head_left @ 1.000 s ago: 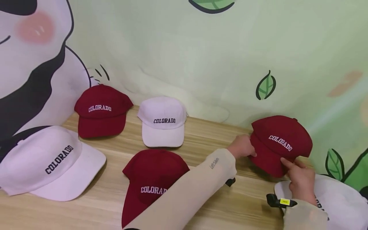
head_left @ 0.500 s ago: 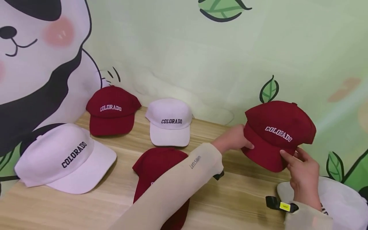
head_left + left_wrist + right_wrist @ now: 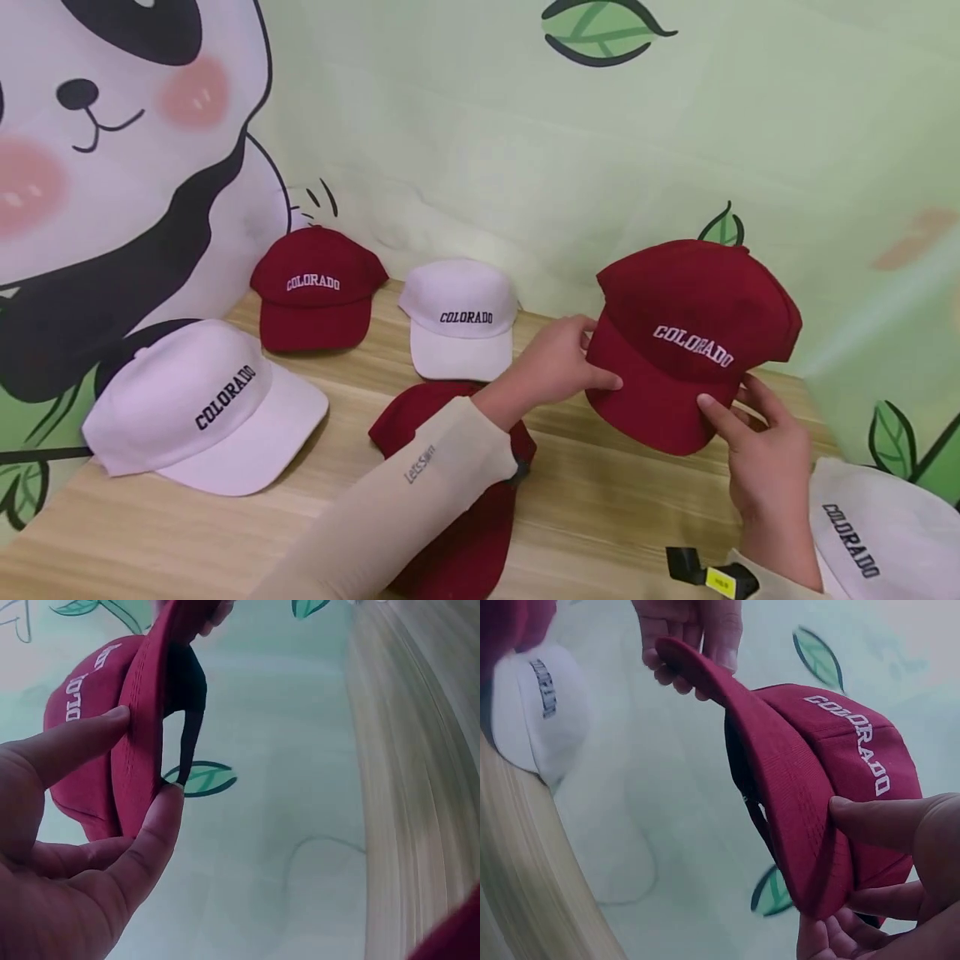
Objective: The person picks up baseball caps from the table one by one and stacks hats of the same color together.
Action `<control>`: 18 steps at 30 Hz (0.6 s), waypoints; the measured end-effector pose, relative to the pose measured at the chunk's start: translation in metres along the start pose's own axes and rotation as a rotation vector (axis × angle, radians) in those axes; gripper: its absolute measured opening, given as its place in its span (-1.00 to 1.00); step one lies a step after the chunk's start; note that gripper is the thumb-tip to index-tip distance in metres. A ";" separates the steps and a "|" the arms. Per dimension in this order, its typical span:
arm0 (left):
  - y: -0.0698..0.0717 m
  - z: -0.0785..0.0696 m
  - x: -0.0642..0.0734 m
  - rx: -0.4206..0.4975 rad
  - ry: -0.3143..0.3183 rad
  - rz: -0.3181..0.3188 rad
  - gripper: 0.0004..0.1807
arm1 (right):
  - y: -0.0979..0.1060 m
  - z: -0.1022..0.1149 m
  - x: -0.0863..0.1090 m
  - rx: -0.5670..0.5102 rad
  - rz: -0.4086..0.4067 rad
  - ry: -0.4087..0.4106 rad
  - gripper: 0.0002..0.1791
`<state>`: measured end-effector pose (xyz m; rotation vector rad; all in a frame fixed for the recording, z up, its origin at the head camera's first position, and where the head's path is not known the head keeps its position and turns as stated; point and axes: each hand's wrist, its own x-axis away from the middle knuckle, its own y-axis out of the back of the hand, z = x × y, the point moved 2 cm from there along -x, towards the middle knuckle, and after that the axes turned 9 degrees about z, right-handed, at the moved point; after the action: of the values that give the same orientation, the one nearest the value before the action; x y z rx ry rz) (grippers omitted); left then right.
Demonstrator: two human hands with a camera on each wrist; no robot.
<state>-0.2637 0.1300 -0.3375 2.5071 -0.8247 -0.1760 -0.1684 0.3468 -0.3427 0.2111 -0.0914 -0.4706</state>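
Note:
A dark red baseball cap [image 3: 675, 333] with white COLORADO lettering is held up over the table at the right, brim toward me. My left hand [image 3: 551, 362] pinches one side of the brim, thumb on top and fingers beneath. At the brim's other side my right hand [image 3: 768, 458] grips it the same way, as the right wrist view shows with the thumb on the red cap [image 3: 862, 765]. In the left wrist view the brim of the cap [image 3: 139, 742] stands edge-on between thumb and fingers. Under my left forearm lies another red cap [image 3: 457, 517], partly hidden.
On the wooden table [image 3: 600, 517] stand a red cap [image 3: 318, 292] and a white cap [image 3: 461, 317] at the back. A larger-looking white cap [image 3: 210, 408] sits at the left, another white cap [image 3: 885, 525] at the right edge. A panda-printed backdrop [image 3: 465, 125] rises behind.
Both hands have lifted the red cap off the table and brought it up, nearer and slightly left. The view has turned a little, so the other caps appear farther right.

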 end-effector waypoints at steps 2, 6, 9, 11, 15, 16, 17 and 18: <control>0.005 0.002 0.013 -0.027 -0.004 -0.016 -0.31 | -0.006 0.001 0.008 0.048 0.003 0.015 -0.24; 0.014 0.005 0.037 -0.050 -0.025 -0.048 -0.34 | -0.018 0.003 0.021 0.099 0.018 0.039 -0.24; 0.019 0.008 0.052 -0.037 -0.027 -0.061 -0.30 | -0.025 0.006 0.030 0.114 0.036 0.053 -0.23; 0.022 0.009 0.061 -0.027 -0.020 -0.069 -0.28 | -0.030 0.008 0.035 0.123 0.045 0.057 -0.24; 0.027 0.011 0.080 -0.054 -0.007 -0.092 -0.27 | -0.038 0.010 0.044 0.104 0.075 0.064 -0.23; 0.028 0.011 0.084 -0.070 -0.006 -0.098 -0.27 | -0.040 0.010 0.046 0.099 0.084 0.067 -0.23; 0.030 0.012 0.089 -0.085 -0.004 -0.104 -0.26 | -0.042 0.011 0.048 0.084 0.093 0.070 -0.24; 0.031 0.012 0.093 -0.100 -0.008 -0.111 -0.26 | -0.045 0.011 0.051 0.068 0.102 0.072 -0.24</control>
<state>-0.2079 0.0486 -0.3301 2.4606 -0.6628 -0.2584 -0.1446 0.2828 -0.3400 0.2886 -0.0475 -0.3584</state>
